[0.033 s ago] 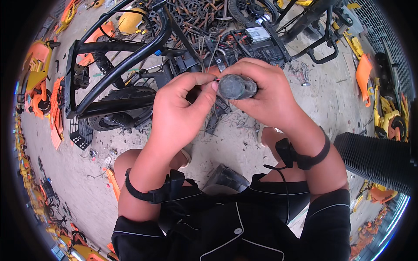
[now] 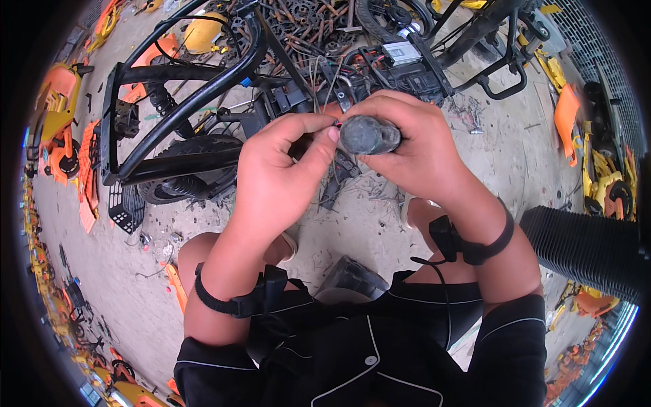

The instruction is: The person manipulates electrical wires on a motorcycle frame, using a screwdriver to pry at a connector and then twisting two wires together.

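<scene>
My right hand (image 2: 413, 146) grips a dark, scuffed cylindrical object (image 2: 368, 134), seen end-on at the centre of the picture. Just left of it, my left hand (image 2: 288, 152) has thumb and index finger pinched on something small beside a bit of red (image 2: 338, 125), perhaps a wire; I cannot make it out clearly. Both hands are above a black metal vehicle frame (image 2: 180, 112), whose wiring (image 2: 336, 78) and dark electrical parts (image 2: 291, 98) lie just beyond my fingers. A silver boxy unit (image 2: 401, 53) sits on the frame behind my right hand.
Loose metal parts (image 2: 298, 27) are heaped behind the frame, near wheels (image 2: 198, 193). Orange and yellow panels (image 2: 566, 119) line both sides. A black perforated plate (image 2: 125, 214) lies left, a ribbed black object (image 2: 580, 247) stands right, and a dark container (image 2: 349, 278) is between my legs.
</scene>
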{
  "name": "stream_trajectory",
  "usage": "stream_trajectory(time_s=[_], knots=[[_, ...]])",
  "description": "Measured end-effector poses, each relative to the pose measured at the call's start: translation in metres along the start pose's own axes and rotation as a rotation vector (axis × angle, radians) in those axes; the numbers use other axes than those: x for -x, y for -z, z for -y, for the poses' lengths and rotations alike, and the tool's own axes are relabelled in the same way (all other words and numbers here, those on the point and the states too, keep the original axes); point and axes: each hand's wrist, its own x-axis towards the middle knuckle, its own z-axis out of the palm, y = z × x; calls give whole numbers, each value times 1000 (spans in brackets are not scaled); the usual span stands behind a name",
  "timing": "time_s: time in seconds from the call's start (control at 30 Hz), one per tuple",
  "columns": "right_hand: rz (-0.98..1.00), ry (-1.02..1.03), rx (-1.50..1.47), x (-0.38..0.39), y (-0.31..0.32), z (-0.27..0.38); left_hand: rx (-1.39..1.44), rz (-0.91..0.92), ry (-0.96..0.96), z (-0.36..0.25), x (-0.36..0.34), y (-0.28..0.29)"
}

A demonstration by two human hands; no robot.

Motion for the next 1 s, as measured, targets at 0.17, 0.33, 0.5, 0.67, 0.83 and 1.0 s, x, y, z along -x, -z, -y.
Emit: stream_trajectory(time_s=[0.17, 0.33, 0.5, 0.67, 0.83, 1.0], knots=[[-43, 36, 43, 1, -2, -2, 161, 51, 89, -8, 1, 0], [-92, 71, 44, 1, -4, -1, 295, 46, 146, -11, 1, -1], [-138, 66, -11, 4, -9, -6, 319, 57, 151, -12, 0, -2], [-106, -4, -50, 2, -9, -1, 305, 44, 150, -14, 0, -1], [-101, -37, -90, 1, -8, 0, 339, 38, 157, -15, 0, -1], [-92, 11, -67, 1, -6, 0, 341, 68, 180, -12, 0, 2]])
